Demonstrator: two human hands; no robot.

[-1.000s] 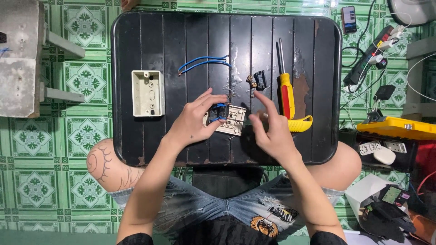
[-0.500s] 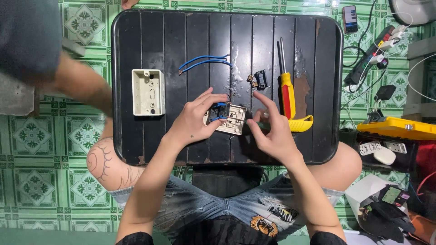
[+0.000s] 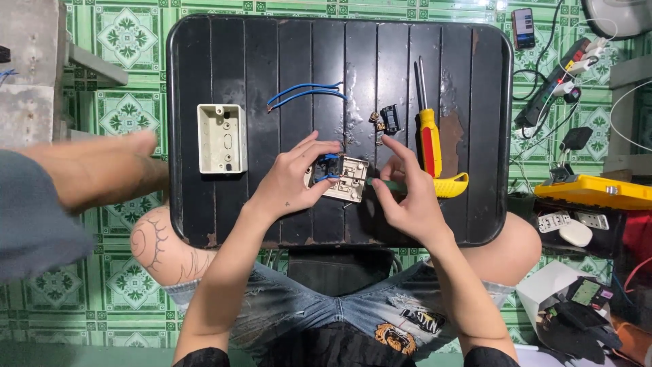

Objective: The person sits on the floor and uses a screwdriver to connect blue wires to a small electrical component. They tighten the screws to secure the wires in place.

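Left hand (image 3: 288, 187) fingers gripping switch module (image 3: 343, 178); right hand (image 3: 407, 197) fingers pinching green tool (image 3: 384, 183).

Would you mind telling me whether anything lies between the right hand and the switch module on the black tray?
Nothing visible does. The right hand holds a green-handled tool whose tip meets the switch module, which the left hand grips. The yellow screwdriver lies off to the right.
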